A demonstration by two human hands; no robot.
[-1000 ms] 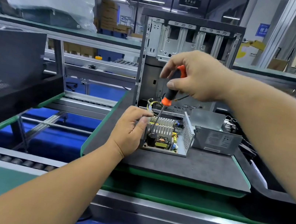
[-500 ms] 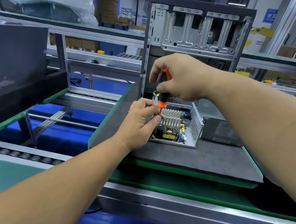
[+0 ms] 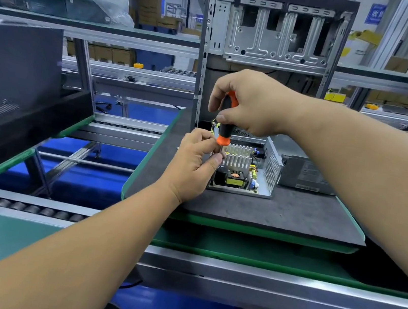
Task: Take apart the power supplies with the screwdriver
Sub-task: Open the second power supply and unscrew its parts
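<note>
An opened power supply lies on the dark foam pad, its heatsink fins and yellow transformer exposed. My right hand grips the orange-and-black screwdriver, held nearly upright over the unit's left edge. My left hand pinches the screwdriver shaft just below the handle, at the unit's left wall. The tip is hidden behind my fingers. The removed grey cover lies to the right of the unit.
An empty computer case stands upright behind the power supply. A black case sits on the left conveyor. The metal conveyor rail runs across in front of the pad. Boxes and a plastic-wrapped item are on the far shelves.
The screwdriver came from a slant to nearly upright as my right hand dropped. My left hand shifted from the unit's edge to pinching the shaft. The view has come closer.
</note>
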